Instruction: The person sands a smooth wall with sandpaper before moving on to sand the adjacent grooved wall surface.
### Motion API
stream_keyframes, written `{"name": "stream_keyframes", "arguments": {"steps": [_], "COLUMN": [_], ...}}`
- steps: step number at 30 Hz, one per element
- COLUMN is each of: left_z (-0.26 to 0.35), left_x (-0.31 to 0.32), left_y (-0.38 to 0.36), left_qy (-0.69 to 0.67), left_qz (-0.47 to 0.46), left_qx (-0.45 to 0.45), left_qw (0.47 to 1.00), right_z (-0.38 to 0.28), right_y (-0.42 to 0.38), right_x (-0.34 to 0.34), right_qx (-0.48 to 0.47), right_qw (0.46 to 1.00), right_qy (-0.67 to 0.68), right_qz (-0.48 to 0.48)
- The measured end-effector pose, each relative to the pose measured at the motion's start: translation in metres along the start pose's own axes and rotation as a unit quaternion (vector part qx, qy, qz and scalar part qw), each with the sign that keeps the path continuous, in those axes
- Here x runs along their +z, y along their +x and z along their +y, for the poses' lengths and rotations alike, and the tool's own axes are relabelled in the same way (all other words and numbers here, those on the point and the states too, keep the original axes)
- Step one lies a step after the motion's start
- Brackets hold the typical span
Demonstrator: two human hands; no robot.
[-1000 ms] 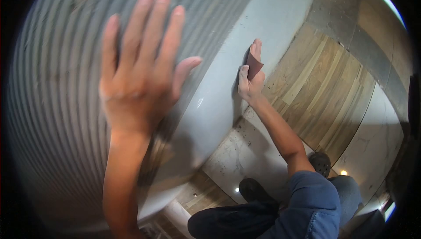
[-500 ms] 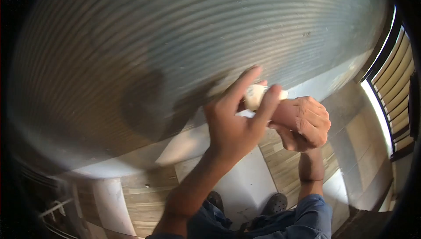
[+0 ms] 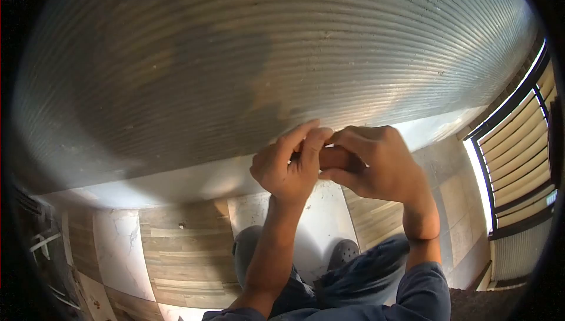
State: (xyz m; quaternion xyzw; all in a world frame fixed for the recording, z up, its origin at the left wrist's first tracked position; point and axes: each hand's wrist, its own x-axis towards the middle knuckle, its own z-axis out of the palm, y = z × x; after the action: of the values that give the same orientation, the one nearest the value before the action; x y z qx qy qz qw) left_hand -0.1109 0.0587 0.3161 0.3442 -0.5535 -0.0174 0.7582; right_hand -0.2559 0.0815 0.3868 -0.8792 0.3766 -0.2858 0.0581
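My knees in dark blue trousers (image 3: pixel 353 274) sit lowest in view, with one dark clog (image 3: pixel 344 253) showing between them on the floor of pale marble-look tile (image 3: pixel 321 227) and wood-look planks (image 3: pixel 188 256). Above them my two hands meet in front of my chest: my left hand (image 3: pixel 288 165) has its fingers curled and pinching one end of a small folded piece of reddish-brown sandpaper (image 3: pixel 336 157), and my right hand (image 3: pixel 376 165) is clenched round the other end, thumb underneath (most of the sheet is hidden inside the two grips, so only a short strip shows between them). The hands touch each other at the fingertips. Just behind them runs the smooth pale band (image 3: pixel 223 180) at the foot of the wall, and above it the ribbed grey wall (image 3: pixel 265 56) fills the whole upper view, close to my knuckles. To my right the floor stays open up to a slatted screen (image 3: pixel 518 156) edged in a dark frame.
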Motion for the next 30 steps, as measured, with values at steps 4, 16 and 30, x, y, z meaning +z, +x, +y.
{"name": "stream_keyframes", "arguments": {"steps": [4,16,30], "left_z": [0.005,-0.003,-0.016], "left_x": [-0.016,-0.014,-0.006], "left_y": [0.005,0.023,0.023], "left_qy": [0.003,-0.131,-0.164], "left_qz": [0.015,0.010,-0.006], "left_qx": [-0.073,-0.346,-0.378], "left_qw": [0.997,0.929,0.911], "right_z": [-0.012,0.036,0.052], "right_y": [0.010,0.084,0.098], "right_x": [0.014,-0.052,-0.048], "right_qx": [-0.045,-0.361,-0.378], "right_qw": [0.997,0.824,0.810], "right_qy": [-0.059,-0.383,-0.408], "right_qz": [-0.005,0.210,0.185]}}
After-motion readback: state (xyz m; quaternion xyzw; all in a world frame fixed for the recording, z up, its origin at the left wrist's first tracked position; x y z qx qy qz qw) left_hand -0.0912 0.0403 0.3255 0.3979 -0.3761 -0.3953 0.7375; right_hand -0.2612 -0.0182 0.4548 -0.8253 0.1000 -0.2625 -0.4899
